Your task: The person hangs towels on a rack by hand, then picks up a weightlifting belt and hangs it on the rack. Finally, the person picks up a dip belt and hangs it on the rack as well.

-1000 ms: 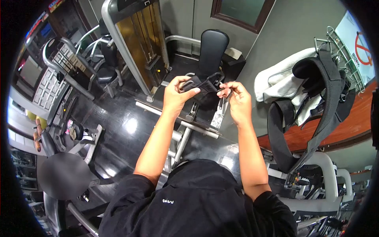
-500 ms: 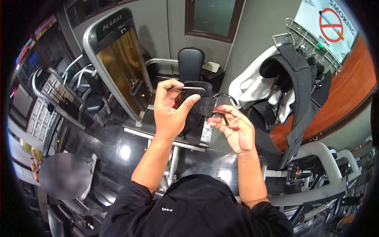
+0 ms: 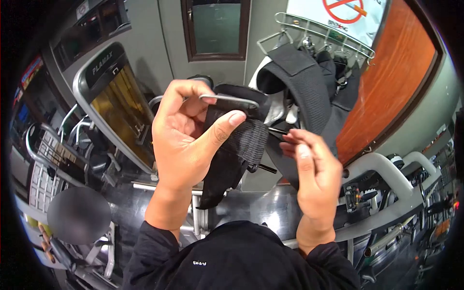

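My left hand (image 3: 186, 140) grips a black fabric strap (image 3: 241, 140) between thumb and fingers, at chest height before me. A grey metal loop (image 3: 229, 100) crosses the strap's upper part, beside my thumb and fingertips. The strap's loose end hangs down below my hand. Two thin black rod-like pieces (image 3: 263, 168) stick out from its right side; what they belong to I cannot make out. My right hand (image 3: 316, 176) is just to the right, its fingers loosely bent and apart, fingertips close to the upper rod. Nothing shows in its grasp.
A wall rack (image 3: 333, 38) at upper right holds a black bag (image 3: 304, 82) and other hanging items. Gym machines stand on both sides: a weight-stack machine (image 3: 104, 67) at left, grey tubular frames (image 3: 386, 179) at right. An orange-brown door (image 3: 391, 82) is beyond the rack.
My view has turned to the right and both hands appear closer. The strap has come nearer and tilted. My right hand has drawn away from the thin black piece it was fingering.
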`<state>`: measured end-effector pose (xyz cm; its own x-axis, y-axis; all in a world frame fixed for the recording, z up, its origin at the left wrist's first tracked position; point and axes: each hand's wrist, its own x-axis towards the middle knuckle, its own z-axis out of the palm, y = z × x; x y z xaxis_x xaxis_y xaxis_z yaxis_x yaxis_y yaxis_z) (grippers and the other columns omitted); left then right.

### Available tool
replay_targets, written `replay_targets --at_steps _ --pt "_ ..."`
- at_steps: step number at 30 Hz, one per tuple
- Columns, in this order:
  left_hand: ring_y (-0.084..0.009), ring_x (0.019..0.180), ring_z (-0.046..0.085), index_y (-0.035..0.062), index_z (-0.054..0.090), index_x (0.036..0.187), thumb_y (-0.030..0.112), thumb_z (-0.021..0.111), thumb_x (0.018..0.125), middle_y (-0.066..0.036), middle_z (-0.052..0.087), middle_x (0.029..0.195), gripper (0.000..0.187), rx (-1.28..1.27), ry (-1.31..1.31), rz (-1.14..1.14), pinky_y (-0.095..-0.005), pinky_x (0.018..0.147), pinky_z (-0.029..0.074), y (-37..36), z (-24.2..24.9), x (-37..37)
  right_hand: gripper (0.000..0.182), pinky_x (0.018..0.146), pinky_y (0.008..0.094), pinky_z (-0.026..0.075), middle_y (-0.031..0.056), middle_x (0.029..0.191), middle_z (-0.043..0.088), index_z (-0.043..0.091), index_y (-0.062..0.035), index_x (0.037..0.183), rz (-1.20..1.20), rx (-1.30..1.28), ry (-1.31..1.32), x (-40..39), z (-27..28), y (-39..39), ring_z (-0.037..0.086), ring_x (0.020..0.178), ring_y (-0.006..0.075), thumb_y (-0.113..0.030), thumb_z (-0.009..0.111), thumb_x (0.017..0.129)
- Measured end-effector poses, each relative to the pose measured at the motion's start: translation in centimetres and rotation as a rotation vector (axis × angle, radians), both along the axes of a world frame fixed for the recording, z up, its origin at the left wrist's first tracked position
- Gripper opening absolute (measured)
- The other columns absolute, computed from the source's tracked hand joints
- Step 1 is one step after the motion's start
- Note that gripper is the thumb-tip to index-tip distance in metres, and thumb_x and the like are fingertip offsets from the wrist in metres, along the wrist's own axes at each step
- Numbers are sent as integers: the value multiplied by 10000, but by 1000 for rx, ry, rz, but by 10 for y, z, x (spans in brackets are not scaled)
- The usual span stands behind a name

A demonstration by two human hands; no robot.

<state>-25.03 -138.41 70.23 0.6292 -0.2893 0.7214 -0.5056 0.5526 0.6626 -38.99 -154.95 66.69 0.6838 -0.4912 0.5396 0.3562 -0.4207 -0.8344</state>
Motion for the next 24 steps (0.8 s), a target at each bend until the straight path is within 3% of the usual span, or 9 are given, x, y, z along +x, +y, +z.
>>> replay_targets --at_steps 1,3,4,6,8,11,14,18,24 --pt "-97 969 666 27 522 1096 -89 795 873 -53 654 1013 372 20 -40 -27 -232 865 539 -8 7 -1 199 824 255 529 122 1075 741 670 47 1201 -77 -86 -14 -8 8 -11 699 885 129 -39 605 1034" --pt "-94 980 663 19 531 1121 -79 802 870 -50 652 1023 382 68 -86 -71 -230 881 535 -25 21 -8 253 868 238 492 125 1153 712 650 43 1245 -114 -121 -139 -16 34 -24 661 981 117 -99 587 1045" --pt "-41 925 576 33 549 1106 -81 806 851 14 610 955 379 35 -1 -114 -180 837 462 -39 32 -20 295 897 236 480 129 1189 699 634 49 1277 -116 -114 -238 -16 43 -34 649 1035 114 -134 579 1051" --pt "-51 950 600 28 550 1111 -84 799 860 6 626 973 372 46 -51 -176 -193 853 481 -63 39 -22 376 891 224 460 111 1215 680 598 66 1333 10 -118 -348 -14 59 -52 613 1020 92 -187 559 1059" --pt "-79 970 645 25 550 1112 -70 798 877 -26 670 1015 355 47 -34 -257 -218 877 524 -86 54 -33 439 872 211 450 89 1221 673 571 80 1379 127 -105 -409 -14 74 -68 592 985 71 -223 546 1062" --pt "-117 980 680 21 550 1094 -26 797 903 -101 727 1067 315 -20 -23 -391 -245 886 557 -131 64 -40 383 812 180 427 63 1154 684 580 77 1372 154 -76 -402 -20 84 -91 575 932 39 -149 567 1064" --pt "-117 973 680 20 555 1084 -10 813 895 -93 727 1056 321 -16 -80 -311 -244 874 559 -173 74 -46 334 772 161 414 42 1095 689 592 76 1353 52 -36 -432 -21 92 -110 562 892 23 -93 596 1065" --pt "-118 940 686 6 621 1075 31 843 878 -101 726 1040 297 -70 -185 -127 -241 857 558 -225 83 -60 292 814 179 490 43 1070 721 606 73 1293 -9 -41 -494 -32 106 -154 623 926 38 -110 620 1066" --pt "-76 876 673 -9 734 1048 147 766 976 -39 738 961 175 -58 -181 -88 -231 779 539 -294 91 -70 223 802 176 493 28 1029 720 654 54 1204 -111 -98 -508 -41 113 -233 632 907 41 -104 655 1047"
